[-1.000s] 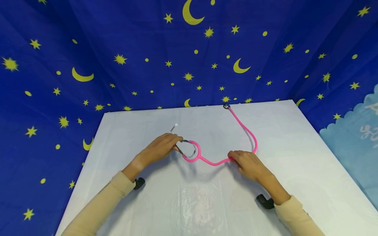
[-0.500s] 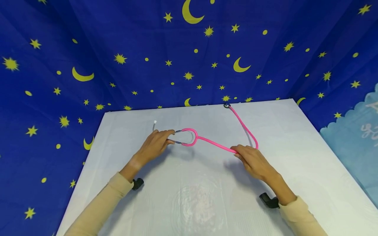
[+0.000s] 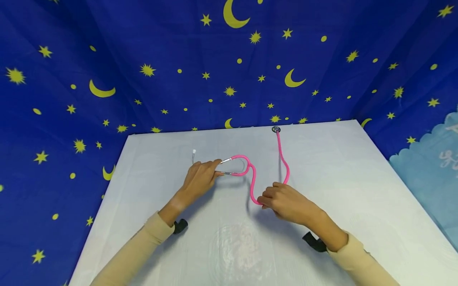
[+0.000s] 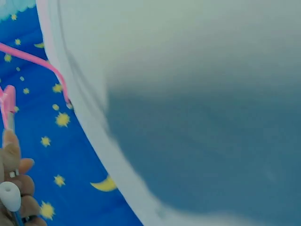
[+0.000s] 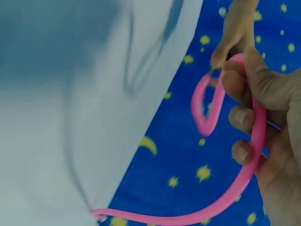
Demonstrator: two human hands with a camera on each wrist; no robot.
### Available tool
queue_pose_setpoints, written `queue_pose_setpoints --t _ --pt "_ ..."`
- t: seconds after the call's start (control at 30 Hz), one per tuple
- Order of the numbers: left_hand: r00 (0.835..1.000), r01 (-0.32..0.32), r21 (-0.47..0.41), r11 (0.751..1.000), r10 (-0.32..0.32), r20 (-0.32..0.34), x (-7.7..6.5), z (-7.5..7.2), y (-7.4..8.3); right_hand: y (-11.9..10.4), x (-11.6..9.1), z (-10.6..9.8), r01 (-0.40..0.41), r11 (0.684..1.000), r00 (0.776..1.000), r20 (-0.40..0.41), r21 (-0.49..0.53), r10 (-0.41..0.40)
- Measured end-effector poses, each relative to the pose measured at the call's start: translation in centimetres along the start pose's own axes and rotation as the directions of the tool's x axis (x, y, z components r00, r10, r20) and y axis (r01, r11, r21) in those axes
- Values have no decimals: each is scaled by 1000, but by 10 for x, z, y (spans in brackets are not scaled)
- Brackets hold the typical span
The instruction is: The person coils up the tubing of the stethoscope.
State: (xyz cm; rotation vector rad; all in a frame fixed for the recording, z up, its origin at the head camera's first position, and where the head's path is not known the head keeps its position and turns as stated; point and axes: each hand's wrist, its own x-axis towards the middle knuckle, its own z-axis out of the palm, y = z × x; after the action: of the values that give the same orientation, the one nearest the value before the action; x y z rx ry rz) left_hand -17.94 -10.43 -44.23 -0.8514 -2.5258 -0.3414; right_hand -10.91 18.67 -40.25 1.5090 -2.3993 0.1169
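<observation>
White desk (image 3: 358,190) with a glossy cover, creased near the front. Dark blue backdrop cloth (image 3: 143,39) behind and on both sides, printed with yellow stars and crescent moons. Pale blue cloud-print panel (image 3: 433,174) at far right with faint white lettering.

Both arms reached forward from the lower corners of the head view, sleeved in beige to the wrists, each wrist strapped with a small black device on its underside. Left hand (image 3: 200,176) lay further forward, knuckles up, thumb and forefinger pinched together at the tips — other fingers curled beneath. Right hand (image 3: 282,202) sat nearer the body and toward the middle, back of the hand up, fingers (image 5: 242,117) curled inward, thumb pressed over them — a closed grip, plain in the right wrist view. Hands near one another, not touching. Forearms angled inward, elbows out of view.
</observation>
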Motion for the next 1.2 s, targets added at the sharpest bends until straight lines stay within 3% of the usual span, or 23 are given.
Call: queue_pose_setpoints --t 0.17,0.3,0.5,0.7,0.8,0.97,1.07,1.13,1.2 --pt "997 -76 73 994 75 18 0 4 19 0 18 -7 73 997 997 -9 1 -73" --pt "983 -179 68 981 176 50 -5 4 29 9 27 -11 75 993 993 -97 90 -66" --pt "946 -322 -10 947 323 16 -9 2 41 26 30 -8 21 973 981 -193 232 25" --pt "898 -437 -59 898 430 -96 -9 -4 53 37 31 3 -86 945 977 -158 315 141" --pt "893 -438 -83 895 423 -152 -8 -7 57 41 29 7 -147 913 970 -124 381 208" --pt "906 -395 -127 910 364 -216 -7 -11 59 42 26 13 -202 837 955 -86 509 283" --pt "911 -365 -137 921 323 -258 -6 -14 59 39 25 20 -198 847 946 -130 494 297" --pt "911 -340 -137 930 289 -294 -4 -17 59 36 24 26 -184 871 936 -190 456 297" --pt "912 -311 -139 940 254 -324 -2 -19 58 32 23 33 -150 916 930 -260 373 258"
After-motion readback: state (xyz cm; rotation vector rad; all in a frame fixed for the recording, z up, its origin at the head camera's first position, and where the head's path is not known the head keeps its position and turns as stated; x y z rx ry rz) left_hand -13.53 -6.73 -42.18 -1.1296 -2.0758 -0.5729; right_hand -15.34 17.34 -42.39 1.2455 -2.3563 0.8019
